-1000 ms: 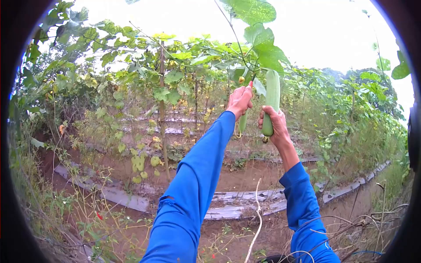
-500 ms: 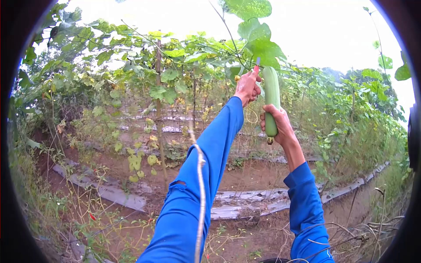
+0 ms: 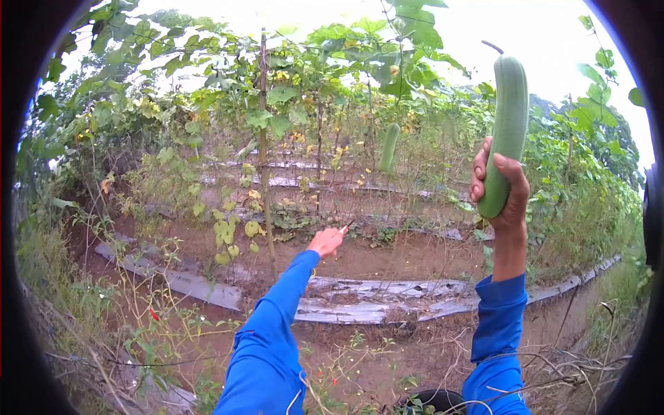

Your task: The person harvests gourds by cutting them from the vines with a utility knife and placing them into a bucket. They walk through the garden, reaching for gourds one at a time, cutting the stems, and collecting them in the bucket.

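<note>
My right hand (image 3: 503, 181) is wrapped round the lower end of a long green gourd (image 3: 510, 104), held upright at the right. A short cut stem sticks out of its top. Lower down, left of centre, my left hand (image 3: 326, 241) is closed round a small knife (image 3: 345, 229), whose dark tip points up and right, away from the gourd. Another green gourd (image 3: 389, 147) hangs among the vines between and beyond my hands.
Leafy vines climb a trellis with a wooden post (image 3: 263, 152). Plastic mulch strips (image 3: 346, 311) cross the soil. Chili plants with red chilies (image 3: 153, 315) grow at lower left. Dry twigs (image 3: 553, 377) and a dark round object (image 3: 439, 400) are near my right forearm.
The gourd has come away from the vine and moved right and up in my right hand. My left hand has dropped down and left with the knife.
</note>
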Tool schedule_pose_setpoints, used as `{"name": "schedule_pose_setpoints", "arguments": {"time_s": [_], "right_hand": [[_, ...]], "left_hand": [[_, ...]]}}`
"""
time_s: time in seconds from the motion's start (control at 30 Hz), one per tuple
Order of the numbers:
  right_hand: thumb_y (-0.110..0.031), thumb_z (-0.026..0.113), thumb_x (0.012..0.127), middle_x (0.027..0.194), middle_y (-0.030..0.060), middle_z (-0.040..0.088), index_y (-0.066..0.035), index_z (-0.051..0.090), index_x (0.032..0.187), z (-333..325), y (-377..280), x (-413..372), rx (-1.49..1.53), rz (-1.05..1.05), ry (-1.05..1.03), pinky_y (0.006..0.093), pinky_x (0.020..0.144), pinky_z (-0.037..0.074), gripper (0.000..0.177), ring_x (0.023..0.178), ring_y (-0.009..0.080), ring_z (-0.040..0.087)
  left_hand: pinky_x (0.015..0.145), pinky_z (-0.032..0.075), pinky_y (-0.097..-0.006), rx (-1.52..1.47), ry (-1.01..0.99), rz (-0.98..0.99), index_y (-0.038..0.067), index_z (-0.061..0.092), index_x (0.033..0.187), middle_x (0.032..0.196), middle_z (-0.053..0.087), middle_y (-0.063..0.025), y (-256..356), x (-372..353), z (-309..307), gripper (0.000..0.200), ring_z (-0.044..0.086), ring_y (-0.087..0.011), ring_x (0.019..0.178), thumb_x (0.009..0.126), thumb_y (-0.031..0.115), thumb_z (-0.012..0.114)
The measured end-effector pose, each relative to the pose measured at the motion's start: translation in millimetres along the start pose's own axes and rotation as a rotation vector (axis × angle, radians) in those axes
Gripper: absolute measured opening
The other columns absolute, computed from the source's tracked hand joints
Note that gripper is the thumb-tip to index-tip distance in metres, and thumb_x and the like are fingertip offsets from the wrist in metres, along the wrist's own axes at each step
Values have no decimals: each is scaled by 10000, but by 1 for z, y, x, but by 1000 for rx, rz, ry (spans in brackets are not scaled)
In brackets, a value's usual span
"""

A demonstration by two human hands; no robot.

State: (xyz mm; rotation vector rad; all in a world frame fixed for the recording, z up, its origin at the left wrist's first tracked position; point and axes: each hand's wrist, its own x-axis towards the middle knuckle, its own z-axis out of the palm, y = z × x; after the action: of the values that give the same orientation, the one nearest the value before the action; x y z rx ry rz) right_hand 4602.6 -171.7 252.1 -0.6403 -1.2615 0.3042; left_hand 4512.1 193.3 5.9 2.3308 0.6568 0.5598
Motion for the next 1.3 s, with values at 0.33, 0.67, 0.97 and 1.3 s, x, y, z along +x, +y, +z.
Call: {"name": "schedule_pose_setpoints", "arguments": {"time_s": [0.33, 0.67, 0.97, 1.3], "right_hand": [[-278, 686, 848, 721, 64, 596, -7, 557, 994, 42, -35, -6, -374, 272, -11, 238, 423, 497, 334, 508, 102, 587], [-280, 620, 902, 745, 95, 614, 62, 573, 1116, 66, -105, -57, 60, 636, -162, 227, 375, 507, 406, 469, 148, 596], [-371, 761, 807, 680, 33, 598, -2, 596, 1001, 98, -122, -70, -858, 811, -286, 216, 389, 472, 449, 487, 100, 583], [-424, 735, 816, 808, 27, 654, -42, 657, 1121, 73, -173, -187, -523, 401, -883, 221, 466, 495, 495, 586, 100, 590]], "left_hand": [[472, 459, -356, -163, -30, -118, 67, 675, 981, 643, 659, -98, 3, -133, -42, 407, 618, -218, 541, 798, 386, 500], [429, 386, -319, -317, -19, -34, 52, 660, 947, 610, 596, -73, 103, -218, -80, 372, 510, -157, 477, 827, 382, 535], [401, 386, -300, -278, -38, 39, 45, 659, 926, 606, 599, -60, 152, -255, -87, 393, 513, -141, 466, 857, 400, 506], [575, 506, -430, 324, 199, 312, -23, 641, 771, 644, 644, -189, 170, -283, -133, 491, 666, -287, 593, 951, 409, 490]]}}
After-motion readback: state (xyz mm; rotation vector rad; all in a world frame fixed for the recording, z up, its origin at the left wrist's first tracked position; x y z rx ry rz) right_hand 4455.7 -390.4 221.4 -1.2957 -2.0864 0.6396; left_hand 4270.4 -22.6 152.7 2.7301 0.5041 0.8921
